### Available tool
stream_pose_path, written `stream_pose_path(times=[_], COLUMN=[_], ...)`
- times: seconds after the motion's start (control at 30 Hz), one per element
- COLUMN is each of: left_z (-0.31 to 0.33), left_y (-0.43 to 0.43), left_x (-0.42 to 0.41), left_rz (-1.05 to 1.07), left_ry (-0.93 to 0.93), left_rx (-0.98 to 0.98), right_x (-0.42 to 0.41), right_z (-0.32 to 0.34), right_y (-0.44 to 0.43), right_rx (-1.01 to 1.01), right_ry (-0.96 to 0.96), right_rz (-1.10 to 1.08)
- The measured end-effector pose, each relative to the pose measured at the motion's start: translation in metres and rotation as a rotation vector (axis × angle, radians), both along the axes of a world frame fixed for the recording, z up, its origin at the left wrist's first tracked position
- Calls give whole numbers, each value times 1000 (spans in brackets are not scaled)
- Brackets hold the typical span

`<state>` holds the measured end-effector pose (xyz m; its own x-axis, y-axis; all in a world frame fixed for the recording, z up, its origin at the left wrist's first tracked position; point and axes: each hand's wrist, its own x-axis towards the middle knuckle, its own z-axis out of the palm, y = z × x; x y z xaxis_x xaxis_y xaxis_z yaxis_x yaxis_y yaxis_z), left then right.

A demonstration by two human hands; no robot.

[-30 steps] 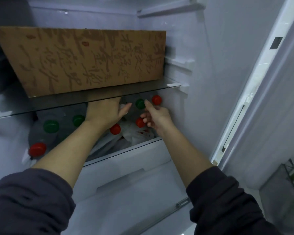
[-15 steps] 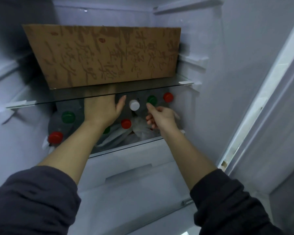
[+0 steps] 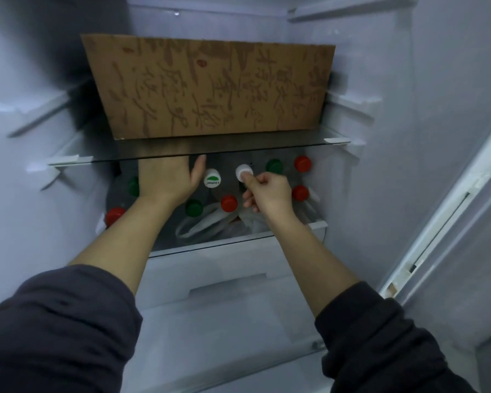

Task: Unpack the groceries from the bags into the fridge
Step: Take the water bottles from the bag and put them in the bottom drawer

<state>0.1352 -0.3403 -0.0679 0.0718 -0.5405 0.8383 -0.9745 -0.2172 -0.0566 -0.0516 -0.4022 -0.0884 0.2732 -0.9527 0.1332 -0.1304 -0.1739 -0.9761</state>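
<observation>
While the left hand (image 3: pixel 165 182) lies flat under the glass shelf (image 3: pixel 267 143), thumb spread, the right hand (image 3: pixel 270 191), fingers curled, touches a white cap (image 3: pixel 242 171); grip unclear

Dim bluish light, soft blur, wide-angle bending at edges.

Fridge interior, viewed from above and in front. Cardboard box (image 3: pixel 210 86) with brown printed script stands on upper glass shelf (image 3: pixel 267 143). Shelf below holds bottles, tops only visible: red caps (image 3: pixel 302 163), green caps (image 3: pixel 274 166), one white cap with green logo (image 3: pixel 212 178), one plain white cap (image 3: pixel 243 172). White plastic bag (image 3: pixel 201 225) lies at the front, among the bottles. Left hand (image 3: pixel 166 181) reaches under the glass shelf, thumb spread, fingers hidden by the shelf edge. Right hand (image 3: pixel 270 191), fingers curled, pinches the plain white cap at its lower edge. Both forearms bare, dark sleeves pushed up. Pale drawer (image 3: pixel 227 279) sits beneath.
</observation>
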Motion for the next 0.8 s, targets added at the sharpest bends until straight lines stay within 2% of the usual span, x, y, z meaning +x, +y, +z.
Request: stream_pose_path(times=[0.07,0.2,0.43,0.8], left_z=[-1,-9,-8,-39], left_y=[9,20,18,33], left_x=[5,16,31,26], left_rz=[46,205,172,141], left_ry=[34,218,288,428], left_rx=[-64,-120,-203,-291], right_x=[4,27,40,34], right_z=[-3,1,2,-26], right_y=[12,22,14,22], right_rx=[-52,-176,-273,-273], right_ry=[19,118,211,176], right_rz=[34,79,54,84])
